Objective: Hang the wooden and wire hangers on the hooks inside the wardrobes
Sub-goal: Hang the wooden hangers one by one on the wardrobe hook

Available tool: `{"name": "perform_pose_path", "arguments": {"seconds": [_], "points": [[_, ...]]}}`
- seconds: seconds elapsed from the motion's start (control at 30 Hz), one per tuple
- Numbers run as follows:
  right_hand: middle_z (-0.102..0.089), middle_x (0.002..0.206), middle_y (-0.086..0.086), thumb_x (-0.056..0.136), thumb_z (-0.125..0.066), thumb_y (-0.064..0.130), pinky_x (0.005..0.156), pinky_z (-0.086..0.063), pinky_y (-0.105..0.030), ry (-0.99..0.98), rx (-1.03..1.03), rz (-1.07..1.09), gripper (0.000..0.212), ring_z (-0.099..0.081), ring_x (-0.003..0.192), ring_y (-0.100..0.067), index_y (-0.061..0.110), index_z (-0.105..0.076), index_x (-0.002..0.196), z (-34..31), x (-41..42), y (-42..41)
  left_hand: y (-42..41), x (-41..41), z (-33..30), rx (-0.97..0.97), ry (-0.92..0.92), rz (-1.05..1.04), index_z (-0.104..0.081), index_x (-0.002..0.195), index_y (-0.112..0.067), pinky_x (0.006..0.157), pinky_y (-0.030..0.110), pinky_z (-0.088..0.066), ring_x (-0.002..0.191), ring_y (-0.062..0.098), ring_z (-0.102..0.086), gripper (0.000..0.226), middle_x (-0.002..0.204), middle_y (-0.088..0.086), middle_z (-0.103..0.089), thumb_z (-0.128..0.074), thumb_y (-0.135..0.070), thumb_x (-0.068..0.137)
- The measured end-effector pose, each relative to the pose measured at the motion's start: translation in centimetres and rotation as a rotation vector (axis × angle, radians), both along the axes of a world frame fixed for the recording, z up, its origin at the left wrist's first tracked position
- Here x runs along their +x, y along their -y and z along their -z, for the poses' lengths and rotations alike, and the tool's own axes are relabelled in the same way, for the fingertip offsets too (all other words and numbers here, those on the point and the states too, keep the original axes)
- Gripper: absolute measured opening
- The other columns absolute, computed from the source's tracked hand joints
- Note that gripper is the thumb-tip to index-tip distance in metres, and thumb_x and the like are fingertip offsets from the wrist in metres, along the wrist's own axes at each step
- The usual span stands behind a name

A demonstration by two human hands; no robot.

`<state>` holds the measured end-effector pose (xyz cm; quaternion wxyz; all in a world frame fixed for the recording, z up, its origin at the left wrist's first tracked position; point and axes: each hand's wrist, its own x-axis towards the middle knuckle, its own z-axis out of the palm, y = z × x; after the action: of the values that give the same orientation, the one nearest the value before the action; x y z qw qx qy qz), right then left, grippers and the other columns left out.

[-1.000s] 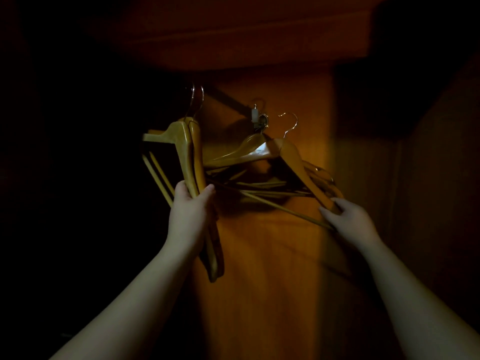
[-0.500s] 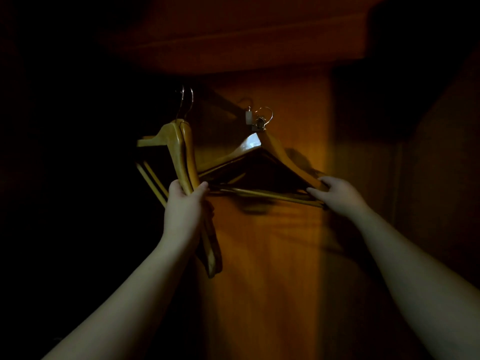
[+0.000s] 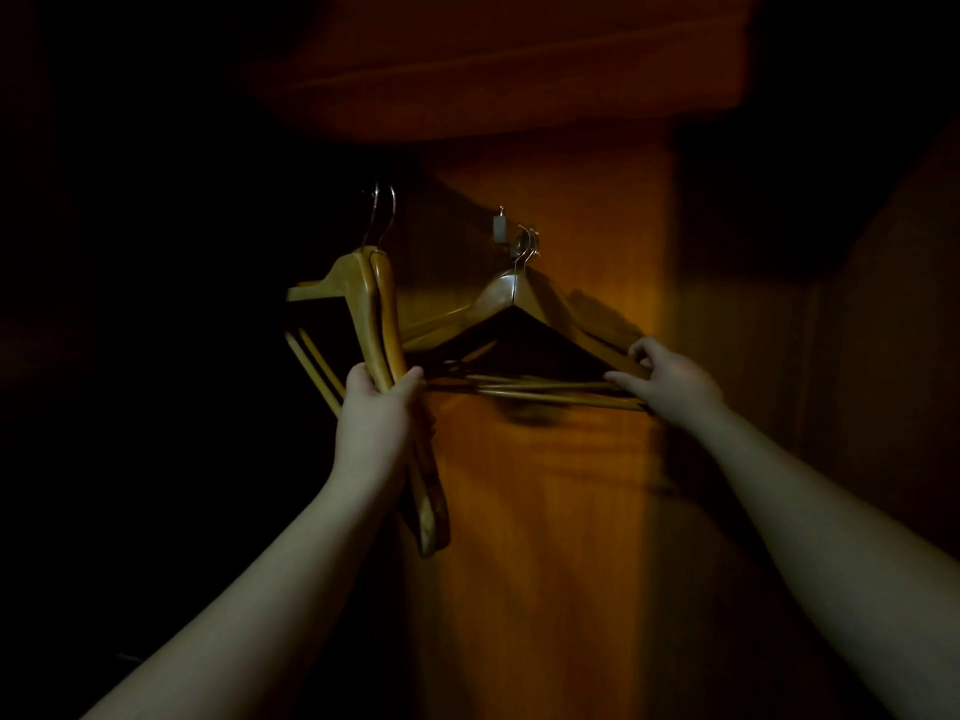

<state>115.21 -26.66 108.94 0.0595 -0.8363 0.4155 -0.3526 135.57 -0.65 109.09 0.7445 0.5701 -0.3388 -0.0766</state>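
From the head camera, the step in hand looks like hanging: honey-coloured wooden hangers with wire hooks (image 3: 524, 304) sit with their hooks at the small metal wall hook (image 3: 511, 233) on the wardrobe's back panel. The right hand (image 3: 670, 379) pinches their right shoulder end. The left hand (image 3: 376, 407) grips a second pair of yellow wooden hangers (image 3: 382, 314), held upright and turned edge-on, hooks free in the air. Next, probably, the right hand lets go and takes one from the left.

The orange-brown wooden panel (image 3: 545, 511) is dimly lit; the rest of the wardrobe is dark, a shelf edge (image 3: 519, 75) overhead.
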Motion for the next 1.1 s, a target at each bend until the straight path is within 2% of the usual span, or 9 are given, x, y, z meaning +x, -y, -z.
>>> {"name": "perform_pose_path", "arguments": {"seconds": [0.13,0.2,0.3,0.4,0.53,0.8,0.9,1.1], "points": [[-0.061,0.106,-0.003,0.091,-0.054,0.056,0.063,-0.046,-0.031,-0.066,-0.149,0.116,0.044,-0.056,0.082,-0.02,0.02,-0.053,0.116,0.0,0.0,-0.5,0.0,0.2,0.3,0.005,0.0,-0.007,-0.051,0.113,-0.019,0.064,0.035,-0.057,0.075,0.019,-0.067,0.021,0.098,0.009,-0.067,-0.059,-0.029,0.097],[-0.058,0.1,0.001,0.092,-0.053,0.056,0.065,-0.041,-0.031,-0.09,-0.268,0.165,0.038,-0.055,0.086,-0.019,0.02,-0.055,0.106,0.1,-0.1,-0.5,0.0,0.5,0.5,0.01,0.012,-0.017,-0.051,0.115,-0.019,0.062,0.031,-0.057,0.077,0.018,-0.067,0.022,0.098,0.007,-0.067,-0.058,-0.03,0.097],[-0.055,0.103,0.001,0.092,-0.055,0.053,0.073,-0.035,-0.03,-0.055,-0.32,0.182,0.036,-0.051,0.103,-0.021,0.018,-0.057,0.102,0.1,-0.2,-0.3,0.1,0.7,0.8,0.017,0.015,-0.016,-0.051,0.116,-0.02,0.063,0.03,-0.056,0.08,0.018,-0.068,0.024,0.099,0.005,-0.067,-0.058,-0.031,0.097],[-0.056,0.106,-0.001,0.092,-0.053,0.055,0.083,-0.042,-0.035,-0.097,-0.333,0.208,0.041,-0.053,0.105,-0.022,0.018,-0.059,0.107,-0.1,0.0,0.2,0.2,0.8,0.8,0.018,0.002,-0.004,-0.051,0.117,-0.019,0.061,0.027,-0.056,0.078,0.016,-0.068,0.024,0.098,0.005,-0.067,-0.059,-0.03,0.097],[-0.058,0.111,-0.001,0.092,-0.051,0.057,0.088,-0.043,-0.036,-0.118,-0.332,0.233,0.045,-0.055,0.107,-0.022,0.019,-0.058,0.114,-0.6,0.4,0.5,0.2,0.7,0.8,0.014,-0.001,0.007,-0.051,0.116,-0.02,0.055,0.023,-0.055,0.075,0.015,-0.066,0.023,0.099,0.007,-0.067,-0.058,-0.029,0.097],[-0.055,0.109,-0.003,0.094,-0.046,0.058,0.077,-0.037,-0.035,-0.252,-0.273,0.243,0.042,-0.056,0.105,-0.025,0.02,-0.052,0.112,-1.2,1.3,0.2,0.1,1.0,1.0,0.02,-0.02,0.037,-0.049,0.115,-0.02,0.054,0.025,-0.056,0.073,0.016,-0.065,0.023,0.098,0.009,-0.067,-0.059,-0.027,0.097],[-0.055,0.109,-0.002,0.094,-0.047,0.057,0.073,-0.037,-0.033,-0.269,-0.239,0.255,0.041,-0.056,0.101,-0.024,0.02,-0.052,0.112,-1.4,1.6,0.0,0.1,1.4,1.3,0.027,-0.02,0.041,-0.05,0.12,-0.016,0.051,0.021,-0.055,0.072,0.015,-0.065,0.028,0.097,0.007,-0.068,-0.059,-0.027,0.096],[-0.051,0.102,0.002,0.091,-0.052,0.059,0.065,-0.039,-0.031,-0.266,-0.194,0.278,0.045,-0.056,0.094,-0.022,0.02,-0.053,0.114,-1.5,1.7,-0.2,0.3,2.4,1.8,0.043,-0.052,0.056,-0.049,0.119,-0.018,0.055,0.026,-0.054,0.076,0.02,-0.068,0.028,0.098,0.007,-0.069,-0.06,-0.029,0.096]]}}
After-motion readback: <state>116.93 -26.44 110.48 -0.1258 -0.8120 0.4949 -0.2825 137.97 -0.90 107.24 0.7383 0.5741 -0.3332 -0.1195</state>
